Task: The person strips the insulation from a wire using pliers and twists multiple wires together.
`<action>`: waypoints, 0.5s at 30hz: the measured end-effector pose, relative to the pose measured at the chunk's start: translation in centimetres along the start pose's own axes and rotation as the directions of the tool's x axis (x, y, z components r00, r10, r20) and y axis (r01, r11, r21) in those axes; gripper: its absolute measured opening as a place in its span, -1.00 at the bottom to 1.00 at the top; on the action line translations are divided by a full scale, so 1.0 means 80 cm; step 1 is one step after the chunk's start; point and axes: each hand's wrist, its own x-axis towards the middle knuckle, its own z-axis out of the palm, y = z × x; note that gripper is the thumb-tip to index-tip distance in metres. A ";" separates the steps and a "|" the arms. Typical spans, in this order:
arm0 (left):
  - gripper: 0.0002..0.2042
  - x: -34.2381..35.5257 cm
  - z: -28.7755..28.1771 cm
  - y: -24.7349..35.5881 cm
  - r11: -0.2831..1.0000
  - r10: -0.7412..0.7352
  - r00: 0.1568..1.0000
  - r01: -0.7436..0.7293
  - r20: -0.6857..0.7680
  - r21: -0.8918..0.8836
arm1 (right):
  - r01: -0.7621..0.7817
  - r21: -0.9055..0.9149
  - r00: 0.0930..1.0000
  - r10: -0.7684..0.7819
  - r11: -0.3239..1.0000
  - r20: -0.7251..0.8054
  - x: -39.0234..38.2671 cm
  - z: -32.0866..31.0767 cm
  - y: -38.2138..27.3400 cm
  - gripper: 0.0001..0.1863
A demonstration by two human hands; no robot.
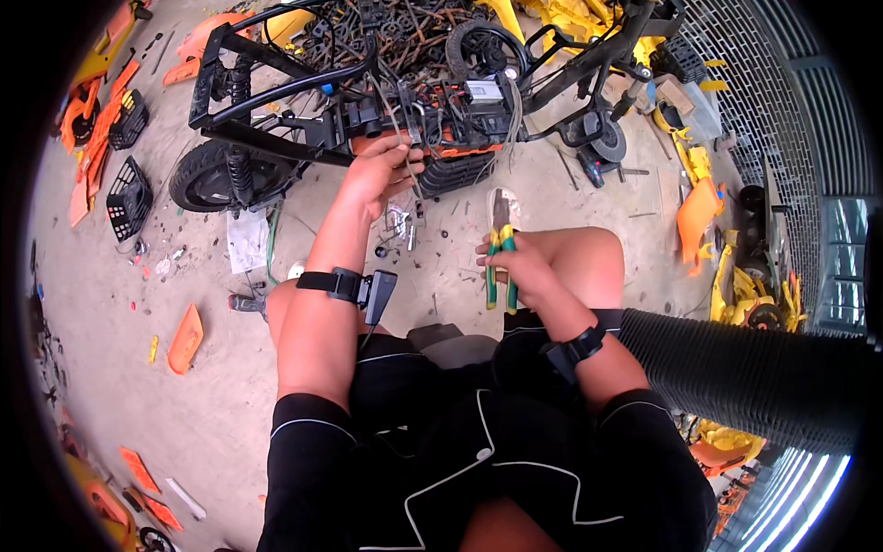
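In front of me stands a stripped black scooter frame (pixel 276 92) with a wheel (pixel 207 175) at its left. Orange plastic and tangled wiring sit in its middle, around a silver-labelled box (pixel 484 90). My left hand (pixel 379 173) reaches to this wiring, its fingers closed round a thin grey cable (pixel 394 112) that hangs down past them. Over my right thigh, my right hand (pixel 526 265) grips pliers (pixel 501 213) with green and yellow handles. Their jaws point away from me, toward the frame, and touch nothing there.
Behind the frame lies a heap of dark metal parts (pixel 405 37). Yellow panels (pixel 589 23) and orange pieces (pixel 701 216) are piled at the right. A wide black ribbed hose (pixel 736 377) runs beside my right arm. An orange shell (pixel 186 339) and black grilles (pixel 129 198) lie at left.
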 end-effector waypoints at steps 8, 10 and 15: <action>-0.73 -0.015 0.007 0.001 0.999 -0.036 0.999 0.036 -0.001 0.026 | -0.018 0.035 0.990 0.012 0.999 0.141 0.025 0.011 -0.101 -0.49; -0.72 -0.021 0.005 -0.002 0.999 -0.052 0.998 0.052 0.029 -0.010 | 0.010 0.044 0.978 -0.019 0.999 0.207 0.042 0.016 -0.119 -0.50; -0.70 -0.031 0.000 -0.012 0.994 -0.094 0.994 0.096 0.054 -0.045 | 0.084 0.071 0.977 -0.096 0.994 0.191 0.087 0.022 -0.114 -0.51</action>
